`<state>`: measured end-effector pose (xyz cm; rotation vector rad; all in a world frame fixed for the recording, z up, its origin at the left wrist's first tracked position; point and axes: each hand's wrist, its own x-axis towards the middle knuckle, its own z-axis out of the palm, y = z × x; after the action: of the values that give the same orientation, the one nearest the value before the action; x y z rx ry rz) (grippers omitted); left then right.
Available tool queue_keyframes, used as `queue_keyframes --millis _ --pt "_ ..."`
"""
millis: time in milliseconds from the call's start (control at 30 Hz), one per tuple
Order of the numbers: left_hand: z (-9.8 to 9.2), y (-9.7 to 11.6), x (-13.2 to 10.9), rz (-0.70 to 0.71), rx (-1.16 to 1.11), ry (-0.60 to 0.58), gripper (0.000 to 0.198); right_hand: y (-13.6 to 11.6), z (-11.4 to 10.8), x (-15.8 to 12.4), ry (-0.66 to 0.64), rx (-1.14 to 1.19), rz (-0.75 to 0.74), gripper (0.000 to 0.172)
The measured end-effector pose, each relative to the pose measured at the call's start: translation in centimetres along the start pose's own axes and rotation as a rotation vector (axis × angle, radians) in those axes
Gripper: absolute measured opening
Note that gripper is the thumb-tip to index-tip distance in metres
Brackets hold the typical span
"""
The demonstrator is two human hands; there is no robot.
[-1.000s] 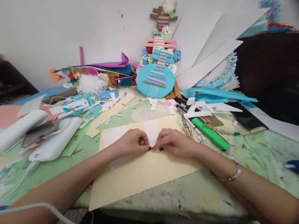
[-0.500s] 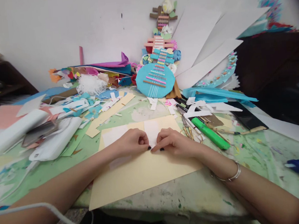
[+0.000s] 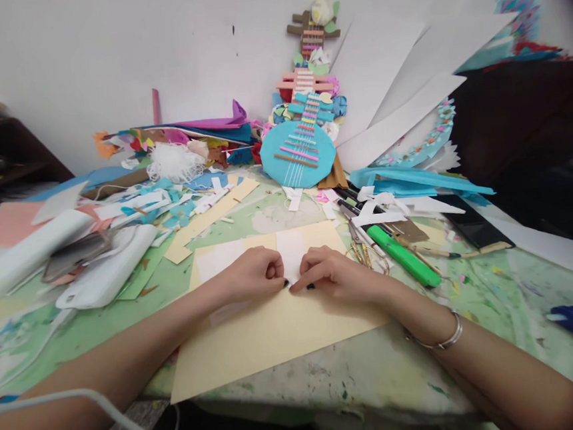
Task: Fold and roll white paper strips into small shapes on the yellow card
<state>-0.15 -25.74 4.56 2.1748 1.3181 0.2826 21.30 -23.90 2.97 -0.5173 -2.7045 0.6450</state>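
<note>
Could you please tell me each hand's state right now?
Left hand: curled at the white strip, grip unclear.
Right hand: partly curled beside it, grip unclear.

Ahead of you, a blue lute-shaped paper craft [image 3: 297, 152] stands before the pale wall [image 3: 101, 50]. To its left you have a tangle of white string [image 3: 176, 163] and, nearer, a white plastic case [image 3: 111, 270]. On your right, a bright green tool [image 3: 404, 257] (its exact kind is unclear) lies near a black phone-like slab [image 3: 475, 225], partly covered by white paper scraps [image 3: 429, 206].
</note>
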Motion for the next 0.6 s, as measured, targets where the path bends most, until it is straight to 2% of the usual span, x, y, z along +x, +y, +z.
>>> queue_keyframes --millis 367,467,533,600 --pt "0.17 -0.51 -0.12 0.022 -0.004 0.062 0.005 -0.11 -0.05 0.11 0.004 0.008 0.006 0.043" --pt "0.15 -0.54 -0.21 0.036 0.052 0.130 0.008 -0.02 0.01 0.08 0.006 0.012 -0.001 0.040" --pt "0.08 -0.35 -0.45 0.094 0.104 0.199 0.010 0.01 0.04 0.06 0.007 0.018 0.000 0.039" --pt "-0.01 0.02 -0.87 0.264 0.152 0.215 0.012 0.01 0.05 0.06 0.011 0.024 0.007 0.041"
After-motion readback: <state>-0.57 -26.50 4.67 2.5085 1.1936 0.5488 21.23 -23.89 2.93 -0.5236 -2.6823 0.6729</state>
